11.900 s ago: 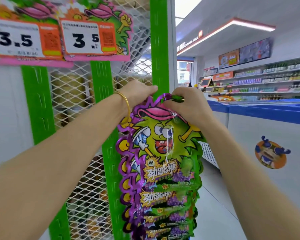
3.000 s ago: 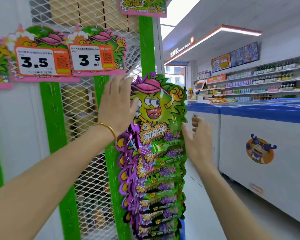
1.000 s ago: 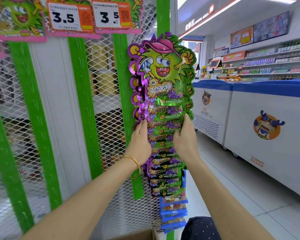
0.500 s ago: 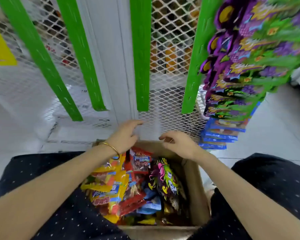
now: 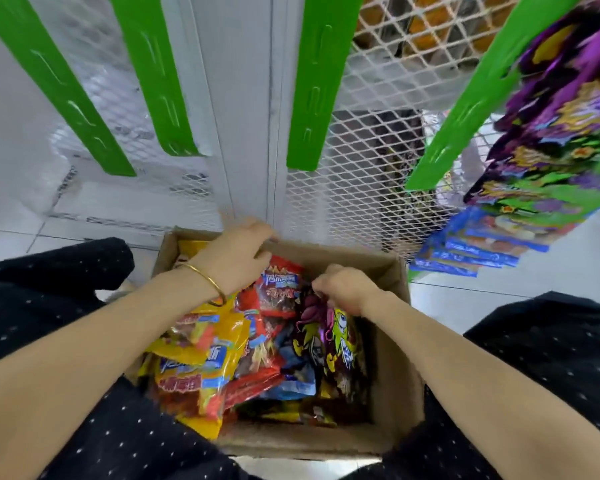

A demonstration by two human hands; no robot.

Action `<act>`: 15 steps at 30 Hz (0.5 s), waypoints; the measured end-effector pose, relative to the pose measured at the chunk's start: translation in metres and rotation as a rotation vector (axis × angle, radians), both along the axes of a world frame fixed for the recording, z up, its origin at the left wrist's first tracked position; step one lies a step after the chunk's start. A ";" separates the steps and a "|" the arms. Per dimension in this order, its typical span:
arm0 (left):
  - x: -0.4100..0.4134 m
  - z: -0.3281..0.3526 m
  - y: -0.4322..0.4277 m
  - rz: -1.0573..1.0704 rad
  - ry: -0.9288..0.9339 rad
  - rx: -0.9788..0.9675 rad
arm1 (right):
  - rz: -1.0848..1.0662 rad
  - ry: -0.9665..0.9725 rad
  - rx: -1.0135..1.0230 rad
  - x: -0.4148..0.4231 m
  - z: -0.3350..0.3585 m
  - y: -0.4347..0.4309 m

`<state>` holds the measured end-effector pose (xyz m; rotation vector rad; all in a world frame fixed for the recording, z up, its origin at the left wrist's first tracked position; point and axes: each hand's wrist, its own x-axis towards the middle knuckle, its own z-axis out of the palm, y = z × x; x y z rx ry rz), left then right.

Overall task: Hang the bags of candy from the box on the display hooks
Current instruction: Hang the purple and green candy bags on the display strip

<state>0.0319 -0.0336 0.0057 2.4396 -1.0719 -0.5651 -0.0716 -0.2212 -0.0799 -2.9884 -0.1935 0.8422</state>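
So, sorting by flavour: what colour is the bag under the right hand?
Purple with yellow-green, head view.

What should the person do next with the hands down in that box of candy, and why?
Probably lift out the purple bags. The right hand is already bunched at their top edge, though whether it grips them is unclear, while the left hand rests over the far side of the cardboard box. The same purple kind hangs on the rack, so these likely go up too.
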 end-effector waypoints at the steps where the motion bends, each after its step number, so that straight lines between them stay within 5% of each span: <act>1: -0.002 0.000 -0.001 -0.006 0.013 -0.016 | 0.025 0.006 -0.023 0.002 0.007 -0.004; 8: -0.046 0.005 -0.016 -0.123 0.391 0.031 | -0.198 0.018 0.417 -0.005 0.084 -0.025; 15: -0.066 0.077 -0.036 -0.104 0.218 -0.232 | -0.520 -0.346 0.830 -0.054 0.188 -0.032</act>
